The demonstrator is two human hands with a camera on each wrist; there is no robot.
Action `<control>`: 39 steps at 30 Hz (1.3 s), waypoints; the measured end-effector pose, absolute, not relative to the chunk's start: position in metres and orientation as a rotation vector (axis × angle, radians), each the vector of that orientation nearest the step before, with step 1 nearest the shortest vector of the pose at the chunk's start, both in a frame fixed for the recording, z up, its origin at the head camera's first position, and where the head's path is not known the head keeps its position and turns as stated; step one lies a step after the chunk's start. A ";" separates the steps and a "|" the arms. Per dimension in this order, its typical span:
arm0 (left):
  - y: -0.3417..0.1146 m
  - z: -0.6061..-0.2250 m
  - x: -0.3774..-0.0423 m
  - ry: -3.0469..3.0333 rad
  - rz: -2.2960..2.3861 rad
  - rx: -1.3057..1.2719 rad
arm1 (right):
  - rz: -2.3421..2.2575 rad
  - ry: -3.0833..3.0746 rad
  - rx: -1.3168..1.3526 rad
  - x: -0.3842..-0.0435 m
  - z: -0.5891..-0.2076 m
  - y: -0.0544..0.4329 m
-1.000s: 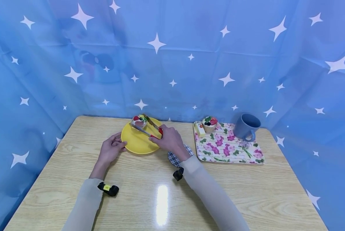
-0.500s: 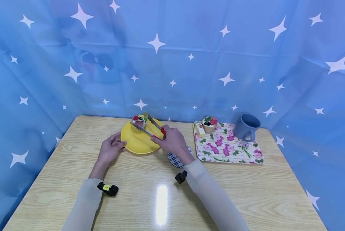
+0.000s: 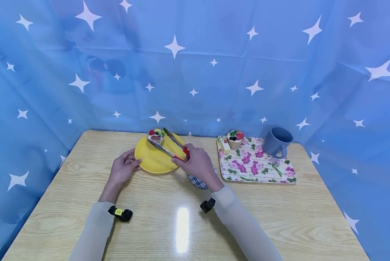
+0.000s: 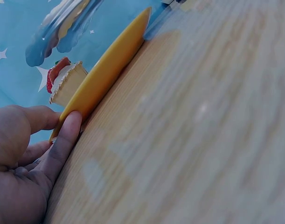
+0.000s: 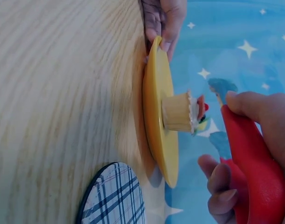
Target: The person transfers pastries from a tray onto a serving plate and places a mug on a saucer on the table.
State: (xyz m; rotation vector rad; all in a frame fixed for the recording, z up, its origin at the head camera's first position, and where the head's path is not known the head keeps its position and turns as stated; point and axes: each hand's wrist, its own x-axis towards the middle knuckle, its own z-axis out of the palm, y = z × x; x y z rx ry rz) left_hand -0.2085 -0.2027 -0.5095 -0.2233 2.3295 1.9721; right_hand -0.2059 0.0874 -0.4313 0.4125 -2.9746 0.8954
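My left hand (image 3: 123, 167) pinches the rim of a round yellow plate (image 3: 155, 164) on the table; the left wrist view shows thumb and fingers on that edge. Toward the far side of the plate stands a cupcake (image 3: 155, 137) topped with cream and fruit, upright in its pale cup. Red-handled tongs (image 5: 254, 163) are held in my right hand (image 3: 198, 162), their two arms spread. In the right wrist view, the dark tong tips are apart from the cupcake, beyond its top.
A plaid round coaster (image 3: 199, 182) lies partly under my right wrist. To the right, a floral tray (image 3: 257, 173) bears a second cupcake (image 3: 235, 140), a small yellow cake piece (image 3: 224, 145) and a blue mug (image 3: 277, 142). A blue star-patterned curtain (image 3: 195, 72) hangs behind the table.
My right hand has shifted slightly right and toward me, and the tongs' arms have spread wider. The cupcake stays on the plate, and my left hand keeps its hold.
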 end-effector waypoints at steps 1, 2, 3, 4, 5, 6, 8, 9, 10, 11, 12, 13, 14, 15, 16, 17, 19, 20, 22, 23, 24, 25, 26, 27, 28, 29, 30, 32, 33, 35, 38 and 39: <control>-0.203 -0.509 -0.208 2.331 1.972 -0.221 | 0.898 -2.968 0.415 -0.204 -0.432 0.088; -0.204 -0.510 -0.208 2.328 1.977 -0.219 | 0.898 -2.959 0.417 -0.203 -0.432 0.088; -0.204 -0.510 -0.208 2.322 1.983 -0.220 | 0.902 -2.950 0.419 -0.202 -0.432 0.089; -0.204 -0.510 -0.208 2.317 1.989 -0.221 | 0.904 -2.941 0.419 -0.200 -0.432 0.090; -0.204 -0.510 -0.209 2.316 1.990 -0.216 | 0.908 -2.931 0.418 -0.199 -0.432 0.091; -0.204 -0.510 -0.209 2.314 1.993 -0.212 | 0.912 -2.925 0.418 -0.197 -0.432 0.092; -0.204 -0.510 -0.209 2.312 2.000 -0.216 | 0.914 -2.919 0.418 -0.195 -0.432 0.093; -0.204 -0.510 -0.209 2.315 1.998 -0.218 | 0.916 -2.917 0.418 -0.194 -0.432 0.094; -0.204 -0.510 -0.209 2.319 1.992 -0.220 | 0.915 -2.917 0.417 -0.193 -0.432 0.095; -0.205 -0.510 -0.209 2.326 1.981 -0.221 | 0.915 -2.917 0.416 -0.192 -0.432 0.095; -0.205 -0.510 -0.209 2.328 1.977 -0.230 | 0.913 -2.919 0.415 -0.191 -0.431 0.096; -0.205 -0.510 -0.209 2.329 1.973 -0.239 | 0.911 -2.917 0.414 -0.190 -0.430 0.097; -0.205 -0.509 -0.209 2.331 1.967 -0.242 | 0.909 -2.915 0.412 -0.189 -0.429 0.097; -0.205 -0.509 -0.209 2.331 1.962 -0.243 | 0.912 -2.913 0.408 -0.188 -0.429 0.098; -0.205 -0.509 -0.209 2.330 1.958 -0.245 | 0.912 -2.911 0.407 -0.187 -0.428 0.099; -0.205 -0.508 -0.209 2.326 1.958 -0.246 | 0.913 -2.910 0.399 -0.186 -0.427 0.100; -0.205 -0.507 -0.209 2.319 1.966 -0.243 | 0.914 -2.906 0.389 -0.184 -0.425 0.102; -0.205 -0.507 -0.208 2.318 1.968 -0.238 | 0.919 -2.905 0.382 -0.183 -0.424 0.104; -0.204 -0.506 -0.208 2.316 1.975 -0.231 | 0.930 -2.904 0.365 -0.181 -0.423 0.106; -0.204 -0.506 -0.207 2.316 1.977 -0.228 | 0.938 -2.903 0.357 -0.180 -0.423 0.108; -0.203 -0.506 -0.207 2.319 1.977 -0.225 | 0.945 -2.901 0.355 -0.180 -0.423 0.109; -0.203 -0.506 -0.207 2.321 1.976 -0.224 | 0.947 -2.899 0.352 -0.179 -0.424 0.110; -0.203 -0.506 -0.207 2.319 1.974 -0.229 | 0.952 -2.898 0.345 -0.179 -0.424 0.112; -0.204 -0.506 -0.208 2.316 1.976 -0.232 | 0.957 -2.896 0.340 -0.179 -0.424 0.113; -0.204 -0.507 -0.208 2.315 1.976 -0.233 | 0.957 -2.894 0.338 -0.179 -0.424 0.114; -0.204 -0.507 -0.208 2.317 1.974 -0.235 | 0.960 -2.889 0.335 -0.178 -0.425 0.115; -0.204 -0.508 -0.209 2.320 1.971 -0.234 | 0.962 -2.885 0.333 -0.178 -0.425 0.116; -0.203 -0.507 -0.209 2.309 1.980 -0.232 | 0.966 -2.873 0.333 -0.178 -0.425 0.118; -0.203 -0.505 -0.208 2.302 1.984 -0.232 | 0.967 -2.870 0.332 -0.177 -0.424 0.119; -0.202 -0.500 -0.207 2.294 1.979 -0.234 | 0.973 -2.862 0.330 -0.176 -0.423 0.120; -0.202 -0.495 -0.206 2.274 1.984 -0.236 | 0.974 -2.865 0.316 -0.174 -0.421 0.121; -0.202 -0.495 -0.205 2.274 1.981 -0.241 | 0.972 -2.866 0.311 -0.174 -0.421 0.122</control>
